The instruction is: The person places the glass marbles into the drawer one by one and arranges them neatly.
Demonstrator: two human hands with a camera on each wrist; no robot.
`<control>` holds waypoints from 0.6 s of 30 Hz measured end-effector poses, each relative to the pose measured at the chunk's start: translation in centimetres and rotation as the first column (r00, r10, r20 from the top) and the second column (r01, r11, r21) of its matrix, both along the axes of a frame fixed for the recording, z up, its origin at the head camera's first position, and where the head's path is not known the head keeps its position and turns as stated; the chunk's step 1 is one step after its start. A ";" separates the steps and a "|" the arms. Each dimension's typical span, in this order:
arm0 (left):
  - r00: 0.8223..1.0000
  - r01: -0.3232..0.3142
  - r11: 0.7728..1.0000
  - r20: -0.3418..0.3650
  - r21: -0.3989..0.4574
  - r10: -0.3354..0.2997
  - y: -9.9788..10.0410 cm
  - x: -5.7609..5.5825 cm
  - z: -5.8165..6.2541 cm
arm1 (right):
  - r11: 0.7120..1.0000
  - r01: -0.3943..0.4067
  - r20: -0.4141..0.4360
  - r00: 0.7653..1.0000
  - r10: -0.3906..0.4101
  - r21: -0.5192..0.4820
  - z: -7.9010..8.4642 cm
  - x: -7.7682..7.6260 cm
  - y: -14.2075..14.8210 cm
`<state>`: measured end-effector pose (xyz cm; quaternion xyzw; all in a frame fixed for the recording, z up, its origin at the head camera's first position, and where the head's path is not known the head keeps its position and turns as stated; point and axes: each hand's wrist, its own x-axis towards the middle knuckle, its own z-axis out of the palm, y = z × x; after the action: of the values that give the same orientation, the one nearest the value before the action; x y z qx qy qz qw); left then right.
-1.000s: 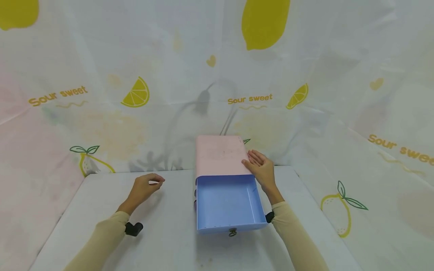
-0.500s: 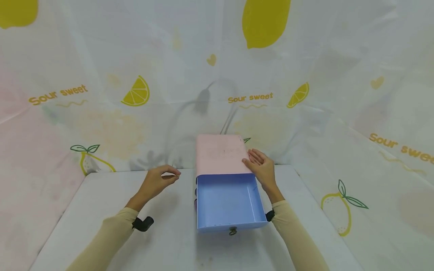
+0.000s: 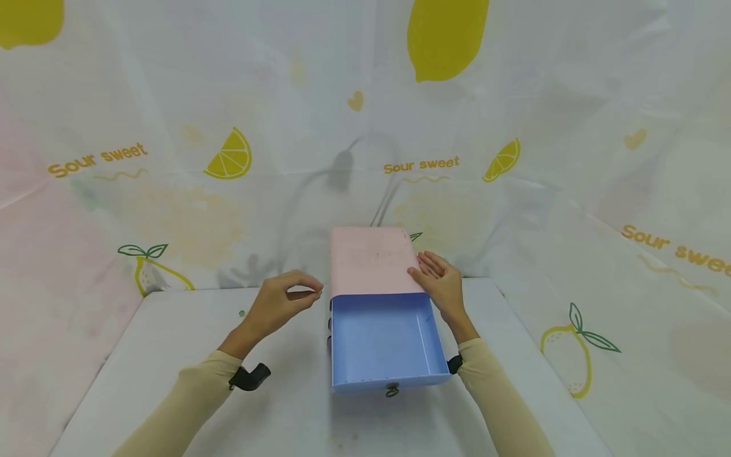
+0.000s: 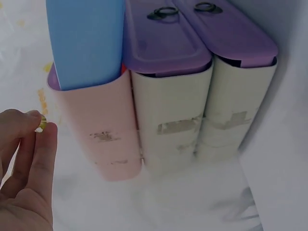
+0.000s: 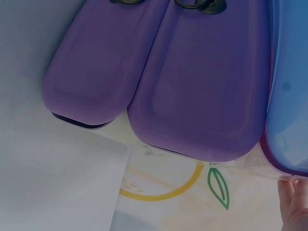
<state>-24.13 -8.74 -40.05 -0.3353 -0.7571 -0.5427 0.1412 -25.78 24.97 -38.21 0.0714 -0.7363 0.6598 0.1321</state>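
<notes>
My left hand [image 3: 278,306] is left of a small drawer cabinet [image 3: 371,260], its fingertips close to the pink side. Between its thumb and finger it pinches a small clear-and-yellow glass marble [image 4: 41,124], seen in the left wrist view. The cabinet's blue top drawer [image 3: 385,339] is pulled out toward me, with nothing visible inside. My right hand [image 3: 442,285] rests against the cabinet's right side, fingers extended and thumb at the top edge. In the right wrist view, only its fingertips [image 5: 293,199] show, at the blue drawer's tier.
Below the blue drawer are two purple drawers [image 4: 163,36] with metal ring pulls, both pushed in. A small green thing [image 3: 242,313] lies on the white table [image 3: 285,393], left of my left hand. A lemon-printed cloth [image 3: 285,209] hangs behind.
My left hand has moved right and slightly away from me, up to the cabinet, still pinching. The small green thing has come into sight behind it. The right hand and drawer have not moved.
</notes>
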 end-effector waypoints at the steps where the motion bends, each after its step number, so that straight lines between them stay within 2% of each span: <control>1: 1.000 0.004 1.000 -0.017 0.003 -0.004 0.2 0.3 0.5 | 1.000 0.000 -0.001 1.000 0.000 0.002 0.0 0.0 0.0; 6: 0.999 0.015 1.000 -0.042 0.016 -0.015 1.3 1.8 2.7 | 1.000 0.000 -0.005 1.000 0.000 -0.007 0.0 0.1 0.0; 8: 0.999 0.026 0.999 -0.026 0.020 -0.025 1.6 2.0 3.0 | 1.000 0.001 -0.005 1.000 -0.001 -0.010 -0.1 0.0 0.0; 14: 0.997 0.063 0.997 0.051 0.055 -0.066 2.4 1.0 1.7 | 1.000 0.006 -0.007 1.000 -0.006 -0.011 0.0 0.0 -0.1; 18: 0.993 0.110 0.993 0.026 0.053 -0.112 3.1 0.7 1.0 | 1.000 0.005 -0.007 1.000 -0.006 -0.019 0.0 0.0 -0.1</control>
<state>-23.48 -5.66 -39.07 -0.3650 -0.7250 -0.5739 0.1083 -25.74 24.88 -38.21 0.0706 -0.7298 0.6661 0.1373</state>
